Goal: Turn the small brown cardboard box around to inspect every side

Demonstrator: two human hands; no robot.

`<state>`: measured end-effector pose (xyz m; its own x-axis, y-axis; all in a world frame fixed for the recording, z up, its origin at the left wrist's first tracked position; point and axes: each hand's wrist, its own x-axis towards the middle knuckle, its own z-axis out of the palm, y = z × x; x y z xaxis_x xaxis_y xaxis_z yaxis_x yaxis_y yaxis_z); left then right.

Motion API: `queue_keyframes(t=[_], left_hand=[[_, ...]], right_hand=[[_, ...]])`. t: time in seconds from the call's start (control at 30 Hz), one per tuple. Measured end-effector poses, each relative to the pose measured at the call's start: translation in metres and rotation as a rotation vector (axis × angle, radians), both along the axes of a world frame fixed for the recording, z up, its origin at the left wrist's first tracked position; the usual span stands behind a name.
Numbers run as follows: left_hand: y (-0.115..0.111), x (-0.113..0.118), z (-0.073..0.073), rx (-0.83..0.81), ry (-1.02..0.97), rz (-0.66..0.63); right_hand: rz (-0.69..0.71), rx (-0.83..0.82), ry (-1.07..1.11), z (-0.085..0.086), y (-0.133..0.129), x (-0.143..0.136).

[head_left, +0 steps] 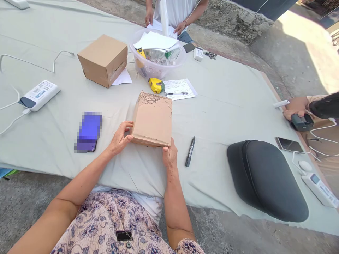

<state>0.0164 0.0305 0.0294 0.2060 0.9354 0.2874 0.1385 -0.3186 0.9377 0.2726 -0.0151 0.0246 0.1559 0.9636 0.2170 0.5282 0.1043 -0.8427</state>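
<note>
Brown cardboard, a flat parcel (153, 118), lying near the middle of the pale grey cloth (225, 102), close to the near edge. Gripped at both near corners: left hand (119, 138) curled round the left corner, fingers on the side and thumb on top; right hand (170, 155) pinching the near right corner, thumb over the top edge. Dark scribbles across the far end of the parcel's top face.

Just right of the right hand, a black marker (190, 151), lying on the cloth, apart from the parcel. Left of the left hand, a blurred purple block (88, 131), perhaps a phone. Further left, a white power bank (39, 95) with a cable trailing off the left side.

Beyond the parcel, a yellow tape measure (156, 85), then a printed sheet (180, 88) with a pen across it. Far left of those, a closed cardboard box (103, 60); beside it, to the right, a clear plastic tub (157, 56) piled with papers. At the far edge, another person's hands (164, 23) over white sheets.

On the right, a black padded seat (267, 176) resting on the cloth, with a phone (288, 144) just beyond it. Further right, a third person's hand (298, 109) closed on a dark device (302, 122).
</note>
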Motion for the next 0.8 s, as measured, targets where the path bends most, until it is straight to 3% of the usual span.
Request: queue_keyframes(t=[0.17, 0.37, 0.47, 0.6, 0.8], left_hand=[[-0.001, 0.0, 0.005, -0.126, -0.092, -0.009], [-0.004, 0.0, 0.011, 0.027, -0.125, -0.094], [-0.002, 0.0, 0.007, 0.057, -0.063, -0.091], [0.001, 0.003, -0.002, 0.085, 0.075, -0.05], [0.001, 0.006, -0.006, 0.109, 0.141, -0.028]], right_hand=[[0.014, -0.066, 0.101, 0.007, -0.003, -0.001], [0.165, 0.019, 0.271, 0.011, -0.001, -0.004], [0.158, -0.054, 0.205, 0.008, 0.001, -0.004], [0.027, -0.184, 0.055, 0.003, 0.002, -0.003], [0.003, -0.168, 0.001, 0.0, 0.004, 0.004]])
